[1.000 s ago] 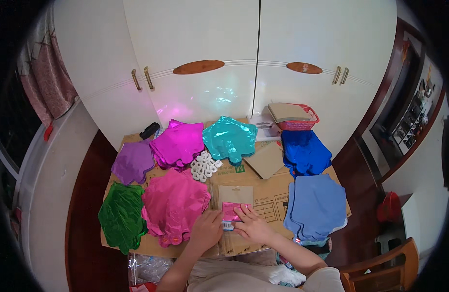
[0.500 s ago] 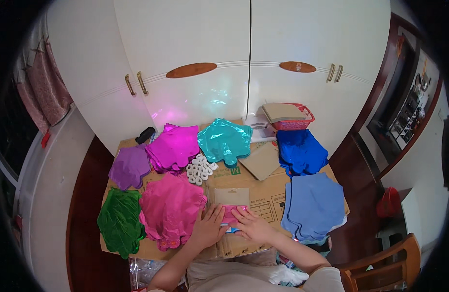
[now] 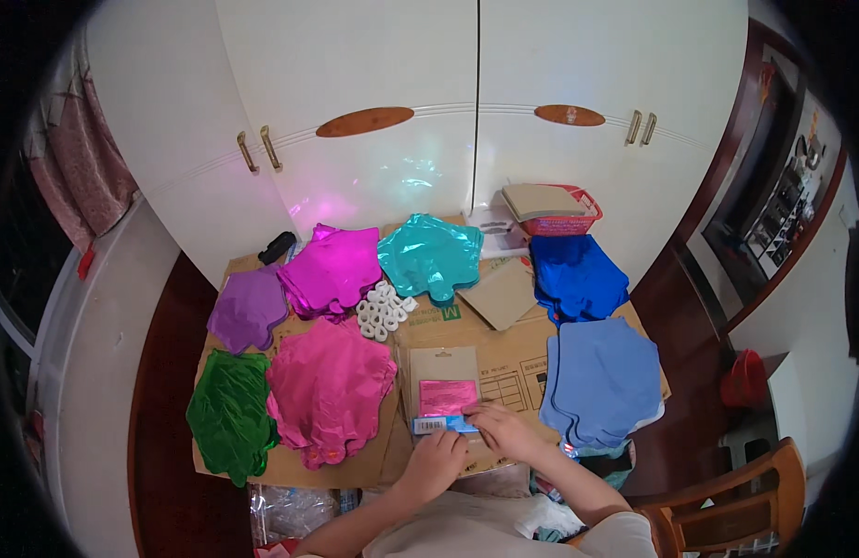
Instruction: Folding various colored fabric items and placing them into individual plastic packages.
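Observation:
A flat packet lies in front of me: a grey-brown card (image 3: 442,363), a folded piece of pink foil (image 3: 447,396) on it, and a blue strip (image 3: 454,423) with a white barcode patch across the lower end. My left hand (image 3: 436,464) is curled at the strip's lower edge, fingertips against it. At the strip's right end, my right hand (image 3: 506,431) has its fingers bent and pressed on it. Whether a clear bag encloses the packet is hard to make out. Left of it spreads a stack of crumpled pink foil sheets (image 3: 329,391).
Around the cardboard sheet (image 3: 373,465) lie foil stacks: green (image 3: 229,409), purple (image 3: 248,307), magenta (image 3: 332,265), teal (image 3: 431,256), blue (image 3: 578,277) and light blue (image 3: 604,381). White rings (image 3: 383,312), loose cards (image 3: 500,296) and a red basket (image 3: 569,223) stand among them. A wooden chair (image 3: 727,502) is at right.
My hands have come off the pink foil and moved down toward me, onto the blue strip. The pink foil and strip are now largely uncovered. My fingers went from flat to bent.

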Demonstrator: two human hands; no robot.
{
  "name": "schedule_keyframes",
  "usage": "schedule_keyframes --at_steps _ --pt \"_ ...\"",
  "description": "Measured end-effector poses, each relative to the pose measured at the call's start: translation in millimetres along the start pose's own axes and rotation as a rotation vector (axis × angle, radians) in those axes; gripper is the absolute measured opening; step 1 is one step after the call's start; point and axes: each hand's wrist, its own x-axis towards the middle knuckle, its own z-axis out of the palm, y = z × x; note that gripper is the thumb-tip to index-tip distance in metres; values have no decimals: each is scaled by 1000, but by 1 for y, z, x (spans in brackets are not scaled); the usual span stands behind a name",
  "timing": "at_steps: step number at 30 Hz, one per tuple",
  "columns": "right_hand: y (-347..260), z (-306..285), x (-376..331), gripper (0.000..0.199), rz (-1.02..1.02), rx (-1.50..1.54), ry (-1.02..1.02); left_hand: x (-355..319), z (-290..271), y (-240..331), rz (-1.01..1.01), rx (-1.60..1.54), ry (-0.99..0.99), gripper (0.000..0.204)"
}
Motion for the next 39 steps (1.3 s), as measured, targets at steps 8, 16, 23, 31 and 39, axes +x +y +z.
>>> schedule_keyframes --at_steps 8,16,23,31,39 --pt "7 -1 -11 28 16 28 -50 14 6 18 -169 -103 -45 18" --pt "7 -3 -10 29 0 35 -74 18 17 17 -178 -88 32 17" --pt "0 -8 -10 27 -11 -20 -89 17 10 12 -198 -253 -9 15" --pt "-28 -31 -17 51 -33 -121 -263 -36 -33 -4 -492 -1209 310 11" --pt "-33 -23 -39 45 -77 -191 -294 -57 -97 -19 -277 -330 -93 15"
